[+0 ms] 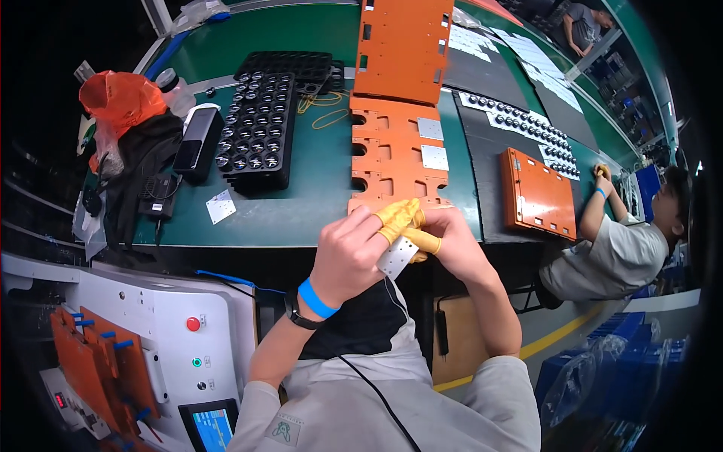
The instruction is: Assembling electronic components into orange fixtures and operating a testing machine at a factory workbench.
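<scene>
One small square silver metal plate (397,257) sits at the near edge of the green bench (316,203), pinched between both hands. The left hand (350,252) and right hand (444,241), fingertips in yellow cots, curl closed on it, wrists bent inward. Beyond lie two orange perforated panels (395,162), one carrying two silver plates, and two black trays (256,128) to their left.

— What do the hands hold?
— Left hand (348,255) and right hand (444,242) pinch a small grey plate (396,257) between yellow-capped fingers (397,215).
— And the bench (316,192)?
— Orange panels (397,154) at twelve o'clock — a black tray (257,129) at ten.
</scene>
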### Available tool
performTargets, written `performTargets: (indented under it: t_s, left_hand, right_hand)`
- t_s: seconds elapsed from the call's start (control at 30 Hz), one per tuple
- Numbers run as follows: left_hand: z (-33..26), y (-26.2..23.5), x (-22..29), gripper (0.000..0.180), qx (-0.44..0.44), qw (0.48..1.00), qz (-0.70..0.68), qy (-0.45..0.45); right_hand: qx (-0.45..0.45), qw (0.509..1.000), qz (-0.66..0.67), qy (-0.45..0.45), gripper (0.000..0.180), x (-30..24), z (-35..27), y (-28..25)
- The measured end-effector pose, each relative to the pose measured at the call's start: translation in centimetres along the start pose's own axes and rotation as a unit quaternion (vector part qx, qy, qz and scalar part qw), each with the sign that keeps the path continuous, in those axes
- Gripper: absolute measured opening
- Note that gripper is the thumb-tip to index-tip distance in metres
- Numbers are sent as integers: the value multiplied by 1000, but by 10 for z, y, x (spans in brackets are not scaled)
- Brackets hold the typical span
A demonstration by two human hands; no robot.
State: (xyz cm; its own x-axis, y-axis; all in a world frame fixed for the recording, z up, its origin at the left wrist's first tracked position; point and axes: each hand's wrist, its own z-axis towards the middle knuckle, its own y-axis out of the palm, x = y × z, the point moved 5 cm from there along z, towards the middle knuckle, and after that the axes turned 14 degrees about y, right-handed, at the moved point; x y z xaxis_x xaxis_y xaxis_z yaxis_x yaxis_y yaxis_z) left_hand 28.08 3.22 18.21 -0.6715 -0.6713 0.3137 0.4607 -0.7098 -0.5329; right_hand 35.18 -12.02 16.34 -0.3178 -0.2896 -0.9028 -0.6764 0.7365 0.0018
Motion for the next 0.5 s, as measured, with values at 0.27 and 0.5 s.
performTargets:
  t_s: [0.27, 0.5]
  left_hand:
    - [-17, -26, -48, 31, -31, 986, 120, -115]
    - [-47, -29, -75, 36, -98, 971, 163, -147]
  right_hand:
    - [312, 937, -140, -69, 34, -1, -4, -95]
    - [244, 948, -170, 111, 38, 17, 16, -106]
